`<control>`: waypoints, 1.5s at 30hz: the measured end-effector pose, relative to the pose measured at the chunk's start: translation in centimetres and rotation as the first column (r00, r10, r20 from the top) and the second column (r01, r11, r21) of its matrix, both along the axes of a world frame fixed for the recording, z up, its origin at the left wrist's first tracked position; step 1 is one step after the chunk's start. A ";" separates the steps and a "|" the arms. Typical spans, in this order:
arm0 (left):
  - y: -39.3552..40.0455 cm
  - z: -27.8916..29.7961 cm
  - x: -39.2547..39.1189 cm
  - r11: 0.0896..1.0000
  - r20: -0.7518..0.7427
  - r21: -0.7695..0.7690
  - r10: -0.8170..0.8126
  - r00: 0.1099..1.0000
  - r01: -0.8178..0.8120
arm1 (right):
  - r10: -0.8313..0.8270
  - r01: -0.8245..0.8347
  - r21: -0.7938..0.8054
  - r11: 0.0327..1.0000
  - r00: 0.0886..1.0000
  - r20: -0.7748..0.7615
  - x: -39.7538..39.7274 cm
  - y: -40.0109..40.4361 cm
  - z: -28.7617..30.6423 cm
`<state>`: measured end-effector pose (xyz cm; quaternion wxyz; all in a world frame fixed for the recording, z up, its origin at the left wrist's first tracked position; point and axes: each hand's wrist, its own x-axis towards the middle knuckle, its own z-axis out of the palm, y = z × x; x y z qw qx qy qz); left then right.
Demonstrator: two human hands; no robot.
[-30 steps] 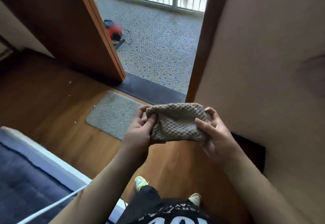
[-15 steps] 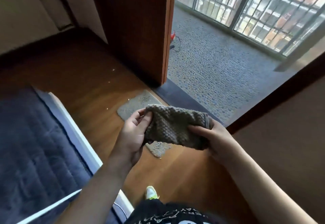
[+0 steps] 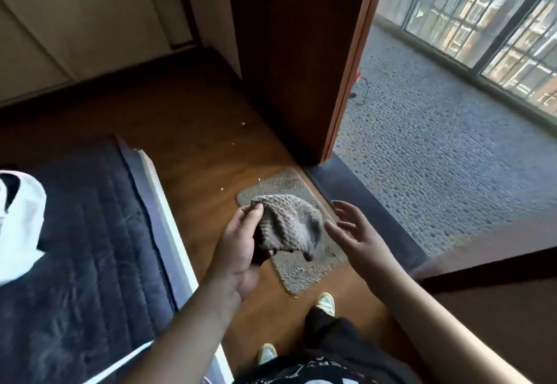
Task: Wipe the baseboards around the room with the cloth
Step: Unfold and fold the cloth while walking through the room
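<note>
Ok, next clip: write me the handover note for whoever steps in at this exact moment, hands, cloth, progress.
Left hand: grips the grey-brown waffle-knit cloth bunched, held in the air above the small grey doormat.
Right hand: open, fingers spread, beside the cloth, holding nothing.
Position: standing on the wooden floor between the dark quilted bed and the open brown wooden door to the pebble-floored balcony.
Done: cloth in hand; no wiping is visible.
Left: the cloth touches no baseboard yet; bend down, start at a dark baseboard and work round the room.
</note>
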<state>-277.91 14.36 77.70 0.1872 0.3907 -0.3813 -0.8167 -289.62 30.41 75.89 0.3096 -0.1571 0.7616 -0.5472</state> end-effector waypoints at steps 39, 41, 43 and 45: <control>-37.1 1.0 0.1 0.663 0.248 -0.746 0.361 0.899 -0.060 | 0.358 -0.376 -0.276 0.885 0.927 -0.116 -10.4 -42.8 4.6; -39.3 1.6 -0.3 0.615 0.220 -0.785 0.393 0.893 -0.077 | 0.366 -0.417 -0.209 0.884 0.898 -0.244 -11.1 -44.8 4.7; -41.5 1.8 -1.5 0.562 0.194 -0.823 0.413 0.890 -0.082 | 0.363 -0.427 -0.121 0.896 0.863 -0.352 -11.9 -46.9 4.6; -43.5 1.6 -3.3 0.501 0.190 -0.863 0.450 0.873 -0.070 | 0.336 -0.404 -0.081 0.911 0.843 -0.420 -12.7 -49.2 4.4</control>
